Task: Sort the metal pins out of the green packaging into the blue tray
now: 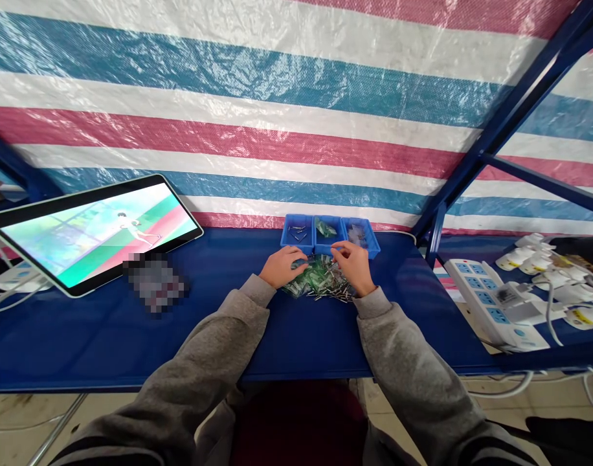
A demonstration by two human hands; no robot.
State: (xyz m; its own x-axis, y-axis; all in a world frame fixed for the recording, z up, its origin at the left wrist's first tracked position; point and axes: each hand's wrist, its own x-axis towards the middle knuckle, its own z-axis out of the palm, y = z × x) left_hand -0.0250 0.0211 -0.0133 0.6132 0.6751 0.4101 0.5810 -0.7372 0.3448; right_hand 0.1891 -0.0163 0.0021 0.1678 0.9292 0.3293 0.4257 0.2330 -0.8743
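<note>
A loose heap of thin metal pins and green, clear-looking small pieces [320, 278] lies on the blue tabletop between my hands. At its left edge, my left hand [283, 266] is curled, with thumb and fingertips drawn together over the heap. My right hand [355, 265] is above the heap's right side, with thumb and forefinger pinched near the middle bin. Whatever either hand holds is too small to make out. Directly behind stand three joined blue bins: the left bin [289, 221] contains a few metal pins, the middle bin [332, 224] green pieces, the right bin [371, 234] clear or whitish pieces.
A tilted screen [95, 226] stands on the left of the blue table [219, 259], with a blurred-out item [156, 283] beside it. To the right are a power strip [485, 298], white plugs and cables. A striped sheet [257, 142] and blue frame bars [500, 123] close off the back.
</note>
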